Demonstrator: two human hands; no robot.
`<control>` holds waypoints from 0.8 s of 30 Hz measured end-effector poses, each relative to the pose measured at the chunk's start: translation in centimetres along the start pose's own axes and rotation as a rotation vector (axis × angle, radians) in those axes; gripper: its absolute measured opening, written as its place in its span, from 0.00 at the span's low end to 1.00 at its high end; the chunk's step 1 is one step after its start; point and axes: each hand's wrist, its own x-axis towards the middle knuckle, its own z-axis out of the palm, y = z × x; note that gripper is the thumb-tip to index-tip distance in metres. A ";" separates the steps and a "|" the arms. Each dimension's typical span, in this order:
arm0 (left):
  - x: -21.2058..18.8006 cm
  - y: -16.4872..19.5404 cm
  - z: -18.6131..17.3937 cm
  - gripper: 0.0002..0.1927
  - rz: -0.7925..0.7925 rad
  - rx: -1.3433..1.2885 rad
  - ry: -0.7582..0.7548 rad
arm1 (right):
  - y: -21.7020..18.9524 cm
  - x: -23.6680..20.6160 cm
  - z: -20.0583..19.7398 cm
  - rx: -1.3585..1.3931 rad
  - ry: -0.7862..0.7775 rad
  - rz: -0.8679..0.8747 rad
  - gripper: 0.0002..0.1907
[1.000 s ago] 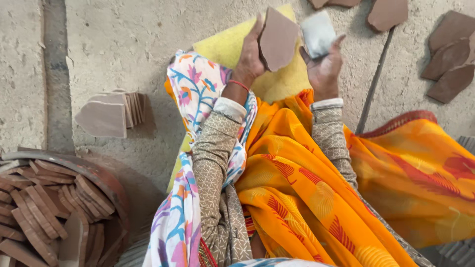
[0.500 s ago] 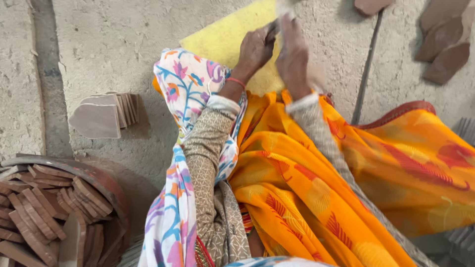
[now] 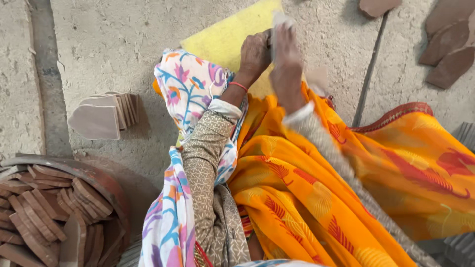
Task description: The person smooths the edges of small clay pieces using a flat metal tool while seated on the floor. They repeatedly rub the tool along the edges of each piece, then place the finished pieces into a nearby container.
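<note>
Bare concrete floor [image 3: 114, 44] lies open between tile stack [image 3: 101, 116] and, seemingly, yellow pad [image 3: 222, 37].

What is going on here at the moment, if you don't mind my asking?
A person sitting on the concrete floor has both hands together over a yellow pad. The left hand and the right hand seem to grip a thin piece between them, but it is blurred. To the left lie a small stack of clay pieces and a round basin full of more.
</note>
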 end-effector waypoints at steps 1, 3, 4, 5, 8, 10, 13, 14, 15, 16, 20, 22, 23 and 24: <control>0.2 -0.3 0.0 0.07 -0.045 0.023 -0.067 | -1.2 -1.8 0.2 0.042 0.000 -0.002 0.44; 0.2 -0.6 0.1 0.07 -0.114 0.088 -0.156 | -1.7 -3.2 1.0 0.071 0.001 0.010 0.43; 0.2 -0.6 0.3 0.07 -0.137 0.121 -0.200 | -1.0 -2.8 1.4 0.050 0.020 0.012 0.43; 0.2 -0.5 0.4 0.09 -0.101 0.092 -0.118 | 0.2 -1.7 1.8 0.027 0.046 0.012 0.42; 0.0 0.6 1.0 0.15 -0.015 0.010 0.052 | 5.4 3.9 2.4 -0.180 -0.080 0.242 0.42; -0.2 0.9 1.0 0.17 -0.001 0.012 0.079 | 6.4 4.8 2.1 -0.163 -0.116 0.234 0.42; -0.6 0.5 0.7 0.13 -0.078 -0.014 0.029 | 3.1 1.4 1.1 -0.286 -0.038 -0.010 0.45; -0.4 0.2 0.6 0.10 -0.102 -0.006 -0.033 | 1.2 -0.8 0.8 -0.169 -0.024 -0.041 0.44; -0.5 -0.1 0.5 0.08 -0.128 0.003 -0.096 | -0.4 -2.6 0.4 -0.050 -0.014 -0.071 0.43; -0.6 -0.3 0.5 0.07 -0.158 0.013 -0.170 | -1.3 -3.4 0.3 -0.016 -0.031 -0.030 0.44; -0.4 0.0 0.8 0.11 -0.038 0.061 -0.081 | 1.2 -0.9 1.0 -0.138 -0.033 0.107 0.45; -0.4 0.8 0.9 0.20 0.049 -0.041 0.060 | 4.8 2.5 1.2 -0.147 -0.031 0.170 0.44; -0.2 1.0 0.8 0.19 0.018 -0.041 0.047 | 5.9 3.3 1.1 -0.145 -0.057 0.173 0.44; -0.1 1.2 0.6 0.19 -0.016 -0.039 0.034 | 6.3 3.8 1.0 -0.140 -0.087 0.174 0.44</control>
